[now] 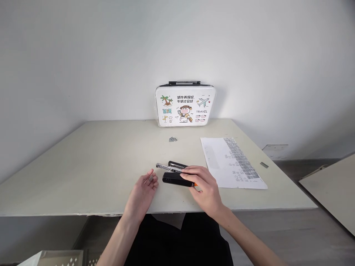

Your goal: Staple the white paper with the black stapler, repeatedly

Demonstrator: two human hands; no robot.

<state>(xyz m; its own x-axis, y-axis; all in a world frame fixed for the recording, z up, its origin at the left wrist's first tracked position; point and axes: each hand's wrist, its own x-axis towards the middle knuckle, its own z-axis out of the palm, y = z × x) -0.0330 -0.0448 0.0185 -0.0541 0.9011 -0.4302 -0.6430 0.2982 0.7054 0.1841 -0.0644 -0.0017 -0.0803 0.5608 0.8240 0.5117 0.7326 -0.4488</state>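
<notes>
A black stapler (177,178) is in my right hand (203,186), above the front part of the table. Its top and base are spread apart, and the metal staple magazine (166,168) sticks out between them towards the left. A bit of orange shows beside my right fingers. Just left of the stapler, my left hand (142,192) is turned palm up with its fingers curled. A small grey strip of staples (151,178) rests in those fingers, apart from the stapler. Further back lies a small pile of staple strips (172,139).
A white case (185,107) with cartoon prints stands against the wall at the table's back edge. To the right lies a printed sheet of paper (219,162). One more staple strip (264,165) sits near the right edge of the table (83,166).
</notes>
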